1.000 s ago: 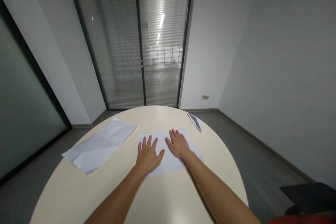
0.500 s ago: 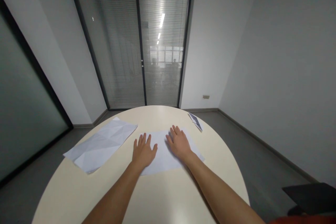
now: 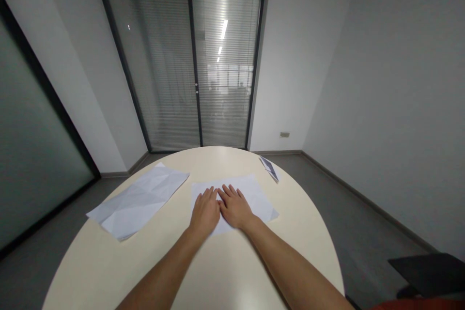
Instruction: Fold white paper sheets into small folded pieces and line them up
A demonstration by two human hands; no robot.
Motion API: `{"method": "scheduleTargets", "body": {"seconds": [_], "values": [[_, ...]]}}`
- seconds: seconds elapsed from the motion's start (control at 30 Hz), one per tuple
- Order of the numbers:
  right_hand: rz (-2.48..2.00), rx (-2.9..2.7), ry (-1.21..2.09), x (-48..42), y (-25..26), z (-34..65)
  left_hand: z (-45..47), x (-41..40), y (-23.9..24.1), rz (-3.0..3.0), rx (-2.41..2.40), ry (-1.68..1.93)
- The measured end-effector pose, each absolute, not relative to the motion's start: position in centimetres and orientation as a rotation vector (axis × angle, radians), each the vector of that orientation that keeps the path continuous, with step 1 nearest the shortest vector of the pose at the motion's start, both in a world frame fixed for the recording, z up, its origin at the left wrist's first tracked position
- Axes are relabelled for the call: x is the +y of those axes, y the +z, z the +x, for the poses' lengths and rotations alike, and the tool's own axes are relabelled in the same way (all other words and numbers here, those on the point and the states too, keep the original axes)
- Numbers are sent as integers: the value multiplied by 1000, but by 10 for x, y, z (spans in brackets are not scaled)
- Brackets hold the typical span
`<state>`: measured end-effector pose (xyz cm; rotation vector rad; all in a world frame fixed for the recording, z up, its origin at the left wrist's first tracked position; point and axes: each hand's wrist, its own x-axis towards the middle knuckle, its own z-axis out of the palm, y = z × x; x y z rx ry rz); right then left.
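Observation:
A white sheet of paper (image 3: pixel 250 193) lies flat on the round cream table (image 3: pixel 225 271) in front of me. My left hand (image 3: pixel 205 210) and my right hand (image 3: pixel 233 206) rest palm down on it, side by side and touching at the fingers. Both hands lie flat with fingers stretched out and close together, holding nothing.
A stack of creased white sheets (image 3: pixel 140 198) lies at the table's left. A small folded printed paper (image 3: pixel 269 168) sits near the far right edge. Glass doors with blinds (image 3: pixel 189 63) stand beyond the table. A dark object (image 3: pixel 428 271) is at the lower right.
Both hands were apart on the sheet with fingers spread. They have slid inward to the sheet's middle and now touch, fingers drawn together.

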<state>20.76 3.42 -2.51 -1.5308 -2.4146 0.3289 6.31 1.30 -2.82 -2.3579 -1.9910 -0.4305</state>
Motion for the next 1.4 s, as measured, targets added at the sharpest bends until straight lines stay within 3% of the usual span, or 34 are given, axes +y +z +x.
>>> {"method": "scheduleTargets", "body": {"seconds": [0.4, 0.57, 0.8, 1.0, 1.17, 1.4], "values": [[-2051, -2045, 196, 74, -33, 279, 50, 16, -37, -2258, -2102, -256], [-2004, -1985, 18, 66, -21, 268, 56, 10, -32, -2177, -2133, -191], [-2013, -2084, 288, 32, -21, 214, 62, -3, -14, -1995, -2132, -81], [-1809, -2366, 391, 43, -24, 235, 52, -4, 4, -2275, -1855, -162], [-1567, -2505, 455, 60, -19, 262, 39, 11, -15, -2674, -1602, -323], [-2007, -2160, 294, 82, -31, 279, 34, 16, -30, -2788, -1767, -296]]}}
